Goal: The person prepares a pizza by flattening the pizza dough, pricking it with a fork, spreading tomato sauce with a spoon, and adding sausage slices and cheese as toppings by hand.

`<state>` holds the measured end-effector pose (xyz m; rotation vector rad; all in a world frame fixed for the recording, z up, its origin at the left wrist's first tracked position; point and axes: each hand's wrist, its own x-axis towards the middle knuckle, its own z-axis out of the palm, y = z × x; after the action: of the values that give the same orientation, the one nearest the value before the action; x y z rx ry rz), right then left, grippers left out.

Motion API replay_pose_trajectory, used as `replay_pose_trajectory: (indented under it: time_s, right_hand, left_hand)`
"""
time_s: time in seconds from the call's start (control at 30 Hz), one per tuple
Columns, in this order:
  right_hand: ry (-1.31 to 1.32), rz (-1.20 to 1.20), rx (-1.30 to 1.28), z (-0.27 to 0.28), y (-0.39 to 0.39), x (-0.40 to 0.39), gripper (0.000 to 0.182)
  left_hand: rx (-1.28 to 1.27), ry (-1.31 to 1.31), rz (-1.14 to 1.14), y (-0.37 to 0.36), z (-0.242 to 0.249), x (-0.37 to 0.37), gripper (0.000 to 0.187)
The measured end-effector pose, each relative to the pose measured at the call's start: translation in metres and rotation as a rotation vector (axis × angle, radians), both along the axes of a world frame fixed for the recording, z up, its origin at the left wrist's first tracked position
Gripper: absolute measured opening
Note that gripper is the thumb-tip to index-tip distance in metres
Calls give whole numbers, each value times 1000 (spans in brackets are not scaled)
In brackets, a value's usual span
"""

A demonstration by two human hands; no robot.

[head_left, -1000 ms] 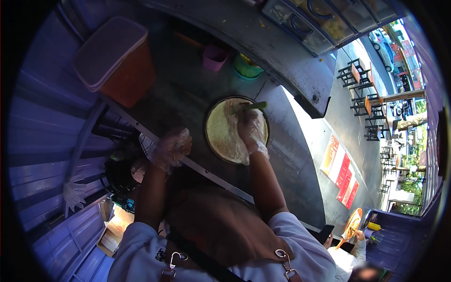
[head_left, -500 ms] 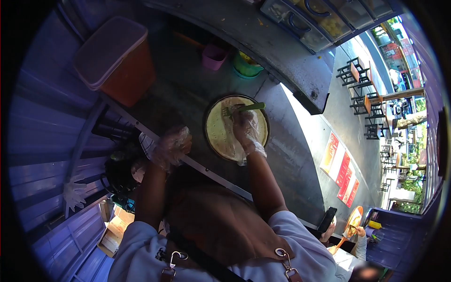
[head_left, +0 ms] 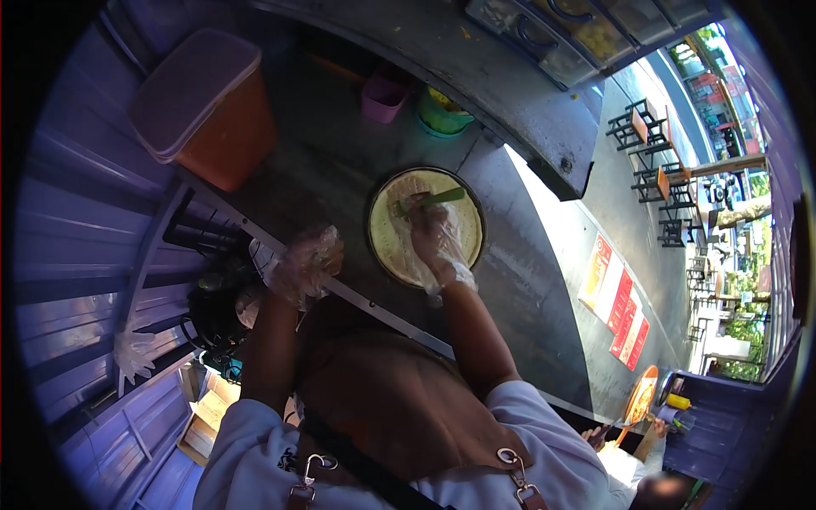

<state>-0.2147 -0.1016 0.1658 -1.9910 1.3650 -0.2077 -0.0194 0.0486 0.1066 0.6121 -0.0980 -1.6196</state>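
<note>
A round of pale dough, dotted with small holes, lies in a dark round pan on the metal counter. Over the dough, my right hand, in a clear plastic glove, grips a green fork; its handle sticks out to the right, while its tines are partly hidden and blurred near the surface. My left hand, gloved the same way, hovers by the counter's near edge, left of the pan. Its fingers are curled in, with nothing visible in them.
A lidded orange-brown tub stands far left. A pink container and a green bowl sit behind the pan, under a raised shelf. Red-and-white sheets lie right. At lower right, another person is near a pizza.
My right hand has shifted slightly left with the fork, whose tines are now lower and less visible. My left hand stays almost still. The other person's dark phone has lowered.
</note>
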Motion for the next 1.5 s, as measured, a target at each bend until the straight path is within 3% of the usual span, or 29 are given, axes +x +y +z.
replay_pose_trajectory:
  time_s: [0.07, 0.13, 0.2, 0.27, 0.4, 0.47, 0.5, 0.57, 0.7, 0.8, 0.9, 1.0, 1.07, 1.17, 1.23, 1.37, 1.43, 1.5]
  right_hand:
    - [-91, -89, -7, -5, 9, -2, 44]
    - [-51, 132, -90, -5, 11, -3, 40]
    - [-33, 70, -55, -1, 18, -4, 37]
    - [-176, 19, -20, 8, 24, -5, 37]
    - [-10, 61, -15, -14, 24, -15, 35]
    - [-237, -16, 65, -1, 30, -20, 33]
    - [-232, -17, 73, -7, 34, -23, 33]
    - [-26, 108, -154, -16, 35, -25, 31]
    - [-178, 10, -8, -15, 27, -33, 28]
    - [-104, 60, -186, -23, 18, -38, 27]
    - [-180, -36, -43, 3, 19, -41, 25]
    - [-156, -83, 8, -11, 26, -48, 24]
    - [-122, -17, -97, -7, 28, -50, 24]
    - [-274, -111, 3, -6, 43, -51, 24]
    - [-175, 22, -99, -10, 44, -52, 23]
    - [-191, 45, -91, -6, 58, -57, 21]
    - [-151, 135, -297, -14, 61, -63, 20]
    - [-189, 85, -282, -14, 65, -70, 19]
  left_hand:
    - [-114, 22, -55, 3, -2, 1, 20]
    - [-79, -10, -39, 5, 3, -1, 21]
    - [-52, -43, -25, 2, 3, -1, 21]
    - [-92, 3, -44, 3, -2, 1, 23]
    - [-89, 11, -42, 2, -4, 1, 24]
    - [-146, 35, -49, 3, -11, 3, 22]
    - [-138, 40, -49, 6, -14, 3, 22]
    - [-189, 91, -83, 2, -14, 4, 22]
    - [-30, -36, -13, 4, -4, 0, 24]
    - [-73, -33, -73, 2, -11, 2, 22]
    - [-66, -41, -38, 4, -1, 1, 20]
    - [-59, -41, -13, 4, 0, -1, 20]
    - [-82, -13, -50, 1, -6, 2, 18]
    - [-115, -6, -82, 1, -2, 4, 20]
    - [-127, -26, -80, 0, -5, 2, 21]
    - [-214, -4, -130, -1, -15, 6, 23]
    - [-218, 8, -118, 1, -15, 5, 21]
    - [-211, 20, -88, 3, -16, 6, 20]
